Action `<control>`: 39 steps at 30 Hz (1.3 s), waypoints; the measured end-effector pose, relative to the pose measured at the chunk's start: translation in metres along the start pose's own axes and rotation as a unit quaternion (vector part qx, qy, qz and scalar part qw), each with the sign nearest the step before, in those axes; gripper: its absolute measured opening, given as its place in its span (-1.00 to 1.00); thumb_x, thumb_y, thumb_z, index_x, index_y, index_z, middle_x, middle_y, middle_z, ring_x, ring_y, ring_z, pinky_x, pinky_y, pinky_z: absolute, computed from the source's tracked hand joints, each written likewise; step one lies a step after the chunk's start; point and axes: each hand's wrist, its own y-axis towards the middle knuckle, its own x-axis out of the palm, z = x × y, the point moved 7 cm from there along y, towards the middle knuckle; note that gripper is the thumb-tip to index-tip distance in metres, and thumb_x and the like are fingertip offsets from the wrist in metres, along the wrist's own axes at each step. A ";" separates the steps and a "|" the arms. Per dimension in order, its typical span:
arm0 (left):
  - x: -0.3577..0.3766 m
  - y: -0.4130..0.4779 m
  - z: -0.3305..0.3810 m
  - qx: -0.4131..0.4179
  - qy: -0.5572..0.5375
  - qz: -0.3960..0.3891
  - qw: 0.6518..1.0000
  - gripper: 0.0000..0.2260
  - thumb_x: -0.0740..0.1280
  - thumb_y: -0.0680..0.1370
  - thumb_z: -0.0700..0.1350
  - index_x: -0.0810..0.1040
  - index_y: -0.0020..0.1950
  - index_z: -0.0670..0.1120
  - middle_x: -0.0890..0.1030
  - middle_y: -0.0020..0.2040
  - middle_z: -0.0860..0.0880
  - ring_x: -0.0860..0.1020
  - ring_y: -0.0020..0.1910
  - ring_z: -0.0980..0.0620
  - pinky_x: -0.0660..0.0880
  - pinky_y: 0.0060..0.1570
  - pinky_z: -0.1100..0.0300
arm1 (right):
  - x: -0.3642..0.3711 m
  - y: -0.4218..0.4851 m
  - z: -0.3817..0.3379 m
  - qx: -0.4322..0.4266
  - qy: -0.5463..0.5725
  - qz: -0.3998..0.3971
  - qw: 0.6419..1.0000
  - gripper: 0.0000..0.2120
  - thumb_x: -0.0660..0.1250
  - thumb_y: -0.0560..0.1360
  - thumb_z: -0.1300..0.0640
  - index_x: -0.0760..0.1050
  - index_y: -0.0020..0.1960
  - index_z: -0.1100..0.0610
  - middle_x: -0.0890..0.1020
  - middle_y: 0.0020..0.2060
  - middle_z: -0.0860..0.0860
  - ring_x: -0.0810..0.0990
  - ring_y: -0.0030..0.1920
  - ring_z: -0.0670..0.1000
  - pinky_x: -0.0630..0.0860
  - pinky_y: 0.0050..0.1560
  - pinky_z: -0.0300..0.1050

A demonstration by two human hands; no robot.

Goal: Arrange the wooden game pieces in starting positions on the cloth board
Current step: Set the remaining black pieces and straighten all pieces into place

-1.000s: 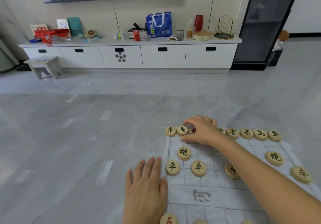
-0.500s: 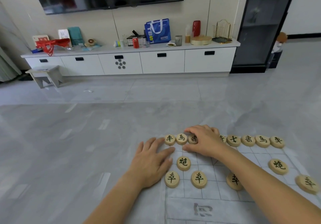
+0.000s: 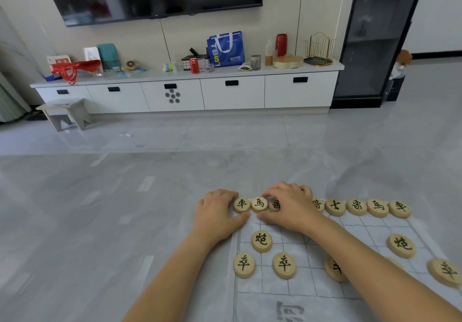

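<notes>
A white cloth board [image 3: 287, 294] with a printed grid lies on the grey floor. Round wooden pieces with black characters form its far row: chariot [image 3: 241, 204], horse [image 3: 259, 204], a half-covered elephant [image 3: 274, 205], then several more out to the right chariot [image 3: 400, 208]. Two cannons [image 3: 261, 240] [image 3: 401, 245] sit one row nearer, with soldiers [image 3: 244, 264] [image 3: 284, 264] [image 3: 445, 271] in front. My left hand [image 3: 217, 215] cups the left chariot between fingers and thumb. My right hand [image 3: 291, 206] lies over the elephant and hides the piece beside it. My right forearm covers part of a soldier [image 3: 333, 269].
Bare grey tiled floor [image 3: 112, 209] stretches left of and beyond the board. A long white cabinet [image 3: 232, 94] with clutter on top stands against the far wall under a television, with a small stool [image 3: 63, 113] at its left and a dark glass cabinet [image 3: 375, 46] at its right.
My left hand has moved from the floor beside the near soldier up to the far-left corner, onto the chariot. My right hand has stayed on the far row.
</notes>
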 end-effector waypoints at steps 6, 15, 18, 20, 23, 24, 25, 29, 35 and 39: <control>-0.004 0.002 -0.008 -0.020 -0.062 0.027 0.998 -0.65 0.38 0.43 0.17 0.54 0.17 0.11 0.51 0.15 0.10 0.40 0.18 0.04 0.31 0.16 0.15 | 0.000 0.003 -0.003 -0.001 0.018 0.019 1.000 -0.63 0.24 0.37 -0.32 0.46 0.11 -0.22 0.45 0.10 -0.19 0.37 0.16 -0.04 0.10 0.16 -0.04; -0.002 0.006 -0.001 -0.012 -0.052 0.023 0.998 -0.63 0.36 0.44 0.19 0.51 0.21 0.15 0.49 0.18 0.13 0.36 0.22 0.06 0.22 0.16 0.17 | 0.000 0.004 0.000 0.000 0.010 0.010 1.000 -0.51 0.27 0.35 -0.37 0.43 0.21 -0.21 0.44 0.14 -0.20 0.35 0.19 -0.07 0.10 0.20 -0.04; -0.001 0.006 -0.002 -0.006 -0.045 0.026 0.999 -0.63 0.35 0.44 0.19 0.51 0.22 0.16 0.48 0.18 0.14 0.36 0.21 0.08 0.21 0.14 0.19 | -0.001 0.004 -0.001 -0.004 0.013 0.019 1.000 -0.57 0.26 0.36 -0.36 0.46 0.17 -0.22 0.44 0.13 -0.20 0.35 0.18 -0.07 0.10 0.20 -0.03; -0.001 0.005 -0.003 -0.009 -0.052 0.022 0.998 -0.63 0.35 0.43 0.19 0.51 0.21 0.16 0.47 0.18 0.15 0.35 0.21 0.08 0.22 0.16 0.18 | -0.001 0.004 -0.001 -0.003 0.021 0.020 1.000 -0.57 0.26 0.35 -0.36 0.47 0.15 -0.23 0.45 0.12 -0.21 0.35 0.17 -0.07 0.08 0.20 -0.03; 0.000 0.007 -0.003 -0.008 -0.056 0.009 0.998 -0.62 0.36 0.44 0.17 0.50 0.23 0.15 0.46 0.18 0.14 0.34 0.22 0.08 0.24 0.20 0.16 | 0.001 0.003 0.000 -0.003 0.028 0.017 0.999 -0.57 0.27 0.35 -0.37 0.47 0.16 -0.23 0.44 0.12 -0.22 0.34 0.19 -0.09 0.07 0.20 -0.04; 0.000 0.007 -0.003 -0.007 -0.057 0.004 0.998 -0.61 0.37 0.44 0.17 0.49 0.25 0.15 0.46 0.19 0.13 0.34 0.23 0.07 0.25 0.22 0.14 | 0.001 0.003 0.000 -0.005 0.026 0.017 1.000 -0.56 0.27 0.35 -0.36 0.46 0.17 -0.23 0.43 0.13 -0.22 0.33 0.20 -0.09 0.08 0.21 -0.04; 0.000 0.007 -0.004 -0.007 -0.059 0.000 0.998 -0.58 0.37 0.43 0.17 0.48 0.26 0.13 0.46 0.21 0.12 0.34 0.24 0.06 0.25 0.23 0.13 | 0.002 0.003 0.000 -0.007 0.024 0.016 1.000 -0.54 0.28 0.35 -0.36 0.45 0.19 -0.22 0.43 0.14 -0.21 0.33 0.21 -0.09 0.09 0.22 -0.04; 0.000 0.007 -0.006 -0.011 -0.066 -0.002 0.998 -0.51 0.40 0.41 0.19 0.46 0.30 0.09 0.46 0.24 0.09 0.35 0.25 0.04 0.27 0.27 0.08 | 0.003 0.003 -0.001 -0.010 0.041 0.004 0.999 -0.45 0.33 0.36 -0.31 0.43 0.27 -0.11 0.43 0.16 -0.16 0.33 0.22 -0.08 0.19 0.25 -0.08; -0.001 0.008 -0.008 -0.017 -0.090 -0.025 0.995 -0.43 0.43 0.37 0.20 0.44 0.33 0.08 0.46 0.25 0.06 0.36 0.26 0.03 0.31 0.29 0.06 | -0.006 0.003 0.003 -0.016 0.051 -0.009 0.999 -0.29 0.37 0.31 -0.32 0.34 0.37 -0.05 0.37 0.24 -0.13 0.27 0.30 -0.05 0.16 0.30 -0.08; -0.004 0.010 -0.006 -0.034 -0.120 -0.031 0.992 -0.31 0.44 0.31 0.26 0.37 0.39 0.11 0.43 0.31 0.06 0.34 0.33 0.01 0.29 0.34 -0.02 | -0.020 -0.007 0.037 0.017 0.022 -0.029 0.999 -0.20 0.38 0.27 -0.36 0.27 0.42 -0.08 0.31 0.33 -0.12 0.20 0.37 -0.04 0.09 0.34 -0.04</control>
